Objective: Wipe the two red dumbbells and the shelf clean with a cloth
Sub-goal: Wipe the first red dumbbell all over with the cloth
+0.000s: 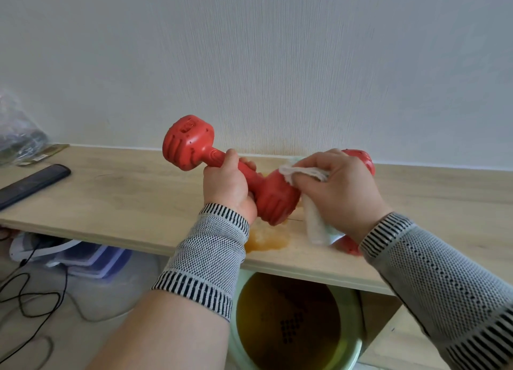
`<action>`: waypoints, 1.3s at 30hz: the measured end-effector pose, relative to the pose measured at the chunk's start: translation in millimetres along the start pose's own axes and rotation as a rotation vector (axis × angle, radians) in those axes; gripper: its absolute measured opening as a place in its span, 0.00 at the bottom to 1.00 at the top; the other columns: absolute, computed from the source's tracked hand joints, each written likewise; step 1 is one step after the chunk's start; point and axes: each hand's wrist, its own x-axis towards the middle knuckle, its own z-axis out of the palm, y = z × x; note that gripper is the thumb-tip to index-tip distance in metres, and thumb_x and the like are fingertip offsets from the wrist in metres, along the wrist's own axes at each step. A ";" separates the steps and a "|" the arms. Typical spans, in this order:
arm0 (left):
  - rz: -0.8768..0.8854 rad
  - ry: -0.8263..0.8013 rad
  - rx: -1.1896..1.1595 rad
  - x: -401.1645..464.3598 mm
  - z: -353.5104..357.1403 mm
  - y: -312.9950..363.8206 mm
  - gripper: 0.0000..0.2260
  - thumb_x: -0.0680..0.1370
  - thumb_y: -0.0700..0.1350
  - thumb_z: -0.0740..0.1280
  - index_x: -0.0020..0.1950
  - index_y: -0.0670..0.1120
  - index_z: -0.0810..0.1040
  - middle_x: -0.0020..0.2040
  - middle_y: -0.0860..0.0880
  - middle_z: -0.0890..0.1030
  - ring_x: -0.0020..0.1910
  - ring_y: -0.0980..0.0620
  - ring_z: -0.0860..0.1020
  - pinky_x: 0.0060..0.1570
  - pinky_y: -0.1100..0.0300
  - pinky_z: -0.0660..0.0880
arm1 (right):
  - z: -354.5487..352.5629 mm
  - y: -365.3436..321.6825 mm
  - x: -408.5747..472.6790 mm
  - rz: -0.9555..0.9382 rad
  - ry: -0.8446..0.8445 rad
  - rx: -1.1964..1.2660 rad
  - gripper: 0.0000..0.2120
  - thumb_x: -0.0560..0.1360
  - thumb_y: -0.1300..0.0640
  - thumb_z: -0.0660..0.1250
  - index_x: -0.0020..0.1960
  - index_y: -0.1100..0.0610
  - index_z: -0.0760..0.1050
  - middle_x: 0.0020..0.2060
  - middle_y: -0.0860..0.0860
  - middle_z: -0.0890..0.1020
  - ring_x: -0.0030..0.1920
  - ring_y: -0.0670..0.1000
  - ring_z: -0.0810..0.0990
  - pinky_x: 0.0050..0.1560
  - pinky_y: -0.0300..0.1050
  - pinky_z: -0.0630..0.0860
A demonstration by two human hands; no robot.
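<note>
Dumbbell in hand: red dumbbell (pixel 230 170), centre of frame, held tilted above the shelf (pixel 133 192), far head up-left, near head down-right.
Left hand: left hand (pixel 227 186) wrapped round the bar between the two heads; grip looks firm.
Right hand: right hand (pixel 341 186) curled round a white cloth (pixel 313 217), pressing it against the near head; loose tail of cloth hangs down toward the shelf.
Second dumbbell: second red dumbbell (pixel 361 159), right of centre, mostly hidden behind the right hand; one head shows above the hand, another below the wrist. Appears to lie on the shelf.
Shelf state: orange-brown stain (pixel 266 239) on the wood just below the held dumbbell, near the front edge.
Step judged: wiping the near head of the first dumbbell.
Technique: rotate the bar with the left hand so each ribbed face meets the cloth; work cloth into the grooves and end recess.
Risk: the hanging cloth tail may drag through the stain and re-soil the head; gather it up.
Remaining: far head, second dumbbell and shelf, by my estimate.
</note>
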 end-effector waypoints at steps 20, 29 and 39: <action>-0.024 0.040 -0.016 -1.6 0.3 3.0 0.13 0.82 0.42 0.60 0.37 0.44 0.69 0.24 0.51 0.74 0.22 0.54 0.73 0.35 0.58 0.75 | 1.1 1.7 -0.6 -0.032 -0.007 -0.007 0.05 0.72 0.56 0.71 0.45 0.48 0.83 0.44 0.46 0.77 0.44 0.44 0.77 0.46 0.33 0.72; -0.096 0.074 -0.015 4.8 -5.5 4.3 0.13 0.81 0.44 0.61 0.37 0.45 0.70 0.27 0.50 0.74 0.24 0.53 0.73 0.32 0.61 0.74 | 7.5 -4.8 -11.2 -0.277 -0.125 -0.121 0.06 0.71 0.57 0.71 0.47 0.51 0.83 0.44 0.47 0.75 0.42 0.47 0.77 0.45 0.40 0.75; -0.120 0.061 -0.045 -0.5 -3.9 6.3 0.11 0.81 0.43 0.61 0.39 0.45 0.71 0.23 0.52 0.74 0.24 0.55 0.74 0.39 0.56 0.74 | -1.2 -1.7 -12.1 -0.341 -0.180 -0.203 0.07 0.73 0.58 0.70 0.49 0.50 0.83 0.48 0.48 0.75 0.44 0.48 0.77 0.45 0.41 0.75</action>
